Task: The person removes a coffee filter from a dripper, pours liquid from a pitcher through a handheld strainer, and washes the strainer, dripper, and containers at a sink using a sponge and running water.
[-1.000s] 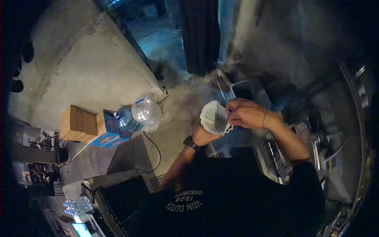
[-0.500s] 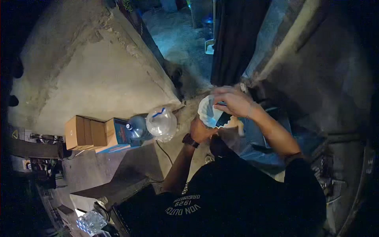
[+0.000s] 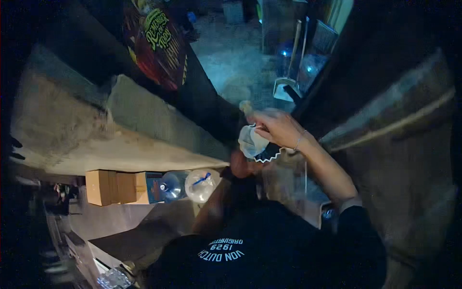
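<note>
A white cup-like container with a zigzag rim [image 3: 245, 144] is held in front of my chest; its inside looks partly pale, partly dark. My left hand [image 3: 243, 164], blurred, wraps round it from below and from the left. Over its upper rim is my right hand [image 3: 279, 127], with the fingers bent together and the thumb reaching down to the opening. What those fingers pinch, if anything, is hidden by blur. A small pale yellowish blob [image 3: 246, 107] shows just beyond the right fingertips; its kind is unclear.
Cardboard boxes [image 3: 113, 187], a large blue water bottle [image 3: 172, 186] and a clear round plastic bag with a blue tie [image 3: 201, 187] stand along the wall at left. Ahead is a blue-lit passage with a long-handled dustpan [image 3: 285, 90]. A printed poster [image 3: 159, 48] hangs at upper left.
My view has shifted forward into the passage, bringing the poster and dustpan into fuller view. The boxes and bottle sit lower. Both hands stay at the white container.
</note>
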`<move>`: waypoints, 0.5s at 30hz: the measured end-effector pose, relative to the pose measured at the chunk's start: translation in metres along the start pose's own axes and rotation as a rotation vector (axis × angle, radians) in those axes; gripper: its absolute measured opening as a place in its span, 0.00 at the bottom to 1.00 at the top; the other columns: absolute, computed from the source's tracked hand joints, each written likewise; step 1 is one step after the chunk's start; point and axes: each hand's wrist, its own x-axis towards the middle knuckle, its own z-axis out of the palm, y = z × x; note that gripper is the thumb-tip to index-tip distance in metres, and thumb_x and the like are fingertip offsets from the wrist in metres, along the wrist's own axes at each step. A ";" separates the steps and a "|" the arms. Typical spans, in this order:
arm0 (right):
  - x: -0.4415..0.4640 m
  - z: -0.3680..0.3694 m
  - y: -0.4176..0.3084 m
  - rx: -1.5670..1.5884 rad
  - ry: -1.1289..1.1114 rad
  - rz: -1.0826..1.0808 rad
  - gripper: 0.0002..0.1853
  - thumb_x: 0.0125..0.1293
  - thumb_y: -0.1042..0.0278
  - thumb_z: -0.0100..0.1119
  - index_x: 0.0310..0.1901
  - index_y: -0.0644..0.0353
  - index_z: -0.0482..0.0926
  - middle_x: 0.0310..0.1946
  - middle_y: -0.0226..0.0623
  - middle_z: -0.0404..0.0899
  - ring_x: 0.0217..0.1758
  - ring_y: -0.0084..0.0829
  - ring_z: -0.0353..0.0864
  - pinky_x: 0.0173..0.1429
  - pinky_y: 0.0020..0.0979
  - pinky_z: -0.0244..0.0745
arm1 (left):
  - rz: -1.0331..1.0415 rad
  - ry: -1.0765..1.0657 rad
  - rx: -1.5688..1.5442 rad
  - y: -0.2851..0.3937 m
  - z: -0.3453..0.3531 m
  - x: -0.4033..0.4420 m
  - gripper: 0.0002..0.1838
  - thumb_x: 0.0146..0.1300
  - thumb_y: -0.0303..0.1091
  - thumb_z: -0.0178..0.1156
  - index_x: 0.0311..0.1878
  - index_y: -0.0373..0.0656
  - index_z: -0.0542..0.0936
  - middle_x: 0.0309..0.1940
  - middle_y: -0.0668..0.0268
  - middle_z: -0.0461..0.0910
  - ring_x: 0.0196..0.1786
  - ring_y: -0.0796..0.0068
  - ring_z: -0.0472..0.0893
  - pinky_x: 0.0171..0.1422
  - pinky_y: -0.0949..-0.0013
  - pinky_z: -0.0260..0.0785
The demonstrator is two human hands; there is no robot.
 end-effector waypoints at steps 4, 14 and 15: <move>0.106 -0.022 0.089 -0.125 0.089 -0.175 0.07 0.58 0.73 0.61 0.38 0.58 0.81 0.32 0.37 0.78 0.34 0.39 0.76 0.42 0.37 0.71 | 0.059 0.072 0.017 -0.020 -0.058 0.126 0.44 0.43 0.43 0.79 0.64 0.41 0.70 0.55 0.57 0.80 0.52 0.61 0.82 0.56 0.61 0.74; 0.354 -0.159 0.196 -0.110 -0.044 0.134 0.09 0.58 0.73 0.61 0.40 0.60 0.84 0.33 0.37 0.77 0.34 0.38 0.75 0.41 0.36 0.70 | 0.187 0.165 0.195 0.027 -0.205 0.419 0.47 0.36 0.42 0.81 0.62 0.41 0.72 0.51 0.56 0.82 0.48 0.59 0.83 0.52 0.61 0.75; 0.372 -0.171 0.205 -0.110 -0.033 0.142 0.09 0.58 0.73 0.61 0.40 0.60 0.84 0.33 0.37 0.77 0.34 0.38 0.75 0.41 0.36 0.70 | 0.192 0.153 0.200 0.029 -0.214 0.440 0.47 0.36 0.42 0.81 0.62 0.41 0.72 0.51 0.56 0.82 0.48 0.59 0.83 0.52 0.61 0.75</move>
